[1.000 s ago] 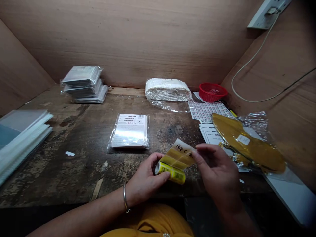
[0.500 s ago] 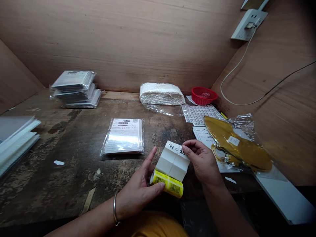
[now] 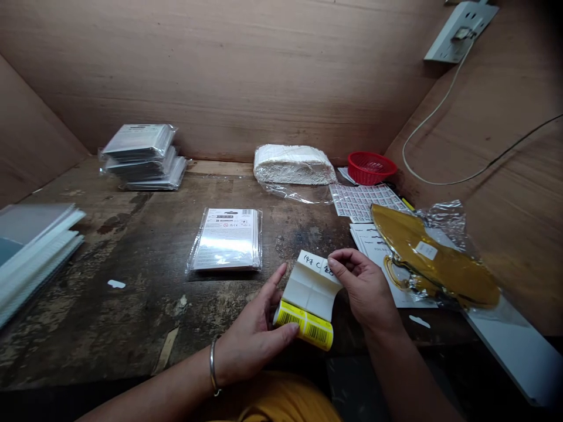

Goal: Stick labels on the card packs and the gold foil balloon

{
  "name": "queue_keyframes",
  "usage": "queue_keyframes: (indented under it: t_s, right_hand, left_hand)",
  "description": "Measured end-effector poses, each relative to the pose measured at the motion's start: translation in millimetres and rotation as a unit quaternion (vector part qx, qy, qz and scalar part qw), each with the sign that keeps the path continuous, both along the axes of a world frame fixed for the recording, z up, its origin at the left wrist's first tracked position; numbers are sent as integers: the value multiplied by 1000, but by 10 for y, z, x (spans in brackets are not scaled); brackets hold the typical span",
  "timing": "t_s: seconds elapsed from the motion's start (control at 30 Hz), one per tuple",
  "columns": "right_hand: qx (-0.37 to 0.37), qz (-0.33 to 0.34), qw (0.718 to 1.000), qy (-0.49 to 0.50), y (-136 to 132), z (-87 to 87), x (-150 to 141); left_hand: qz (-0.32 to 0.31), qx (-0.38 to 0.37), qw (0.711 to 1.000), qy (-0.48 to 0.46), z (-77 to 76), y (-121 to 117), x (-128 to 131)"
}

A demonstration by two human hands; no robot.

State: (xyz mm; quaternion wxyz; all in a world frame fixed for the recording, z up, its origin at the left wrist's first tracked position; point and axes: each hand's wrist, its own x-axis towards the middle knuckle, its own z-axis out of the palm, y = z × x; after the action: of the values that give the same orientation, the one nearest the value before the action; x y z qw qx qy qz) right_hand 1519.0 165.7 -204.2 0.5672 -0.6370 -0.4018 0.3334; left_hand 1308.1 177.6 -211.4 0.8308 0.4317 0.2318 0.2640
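Observation:
My left hand (image 3: 259, 331) is closed around a roll of yellow barcode labels (image 3: 314, 331), thumb on the front. From the roll runs a strip of white backing paper (image 3: 308, 287), creased, with handwriting near its far end. My right hand (image 3: 363, 287) pinches that end at its upper right corner between thumb and fingers. Just beyond the left hand lies a clear-bagged pack of printed cards (image 3: 229, 240) on the dark wooden table (image 3: 145, 252). To the right of my right hand are white printed cards (image 3: 373, 252) under a gold foil balloon in clear wrap (image 3: 426, 258).
Bagged packs (image 3: 143, 155) are stacked at the back left. A white mesh bundle (image 3: 294, 164) and a red basket (image 3: 372, 168) stand at the back, near a label sheet (image 3: 367, 201). Clear sleeves (image 3: 39, 246) lie left. A cable (image 3: 422, 123) hangs from the wall socket (image 3: 461, 32).
The whole view has shifted slightly, so things sit further right. Both hands keep their hold on the label roll and its strip; the strip looks a little more curved.

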Motion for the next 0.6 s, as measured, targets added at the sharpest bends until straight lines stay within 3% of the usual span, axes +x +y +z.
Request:
queue_keyframes:
  t_s: [0.1,0.2,0.33,0.4,0.5,0.6]
  right_hand:
    - [4,5,1000,4,-23,19,-3]
    - [6,17,1000,-1,-56,63,7]
    - [10,26,999,-25,-101,170,57]
    - [14,23,999,-39,-131,247,96]
    - [52,4,989,-139,-208,360,159]
    - [127,10,943,-306,-327,387,218]
  left_hand:
    - [5,22,1000,-1,-18,8,19]
    - [12,108,993,45,-28,40,32]
    - [8,287,943,168,8,155,77]
    - [20,342,918,200,36,248,147]
    - [37,386,898,207,48,414,337]
    - [63,426,879,203,9,574,597]
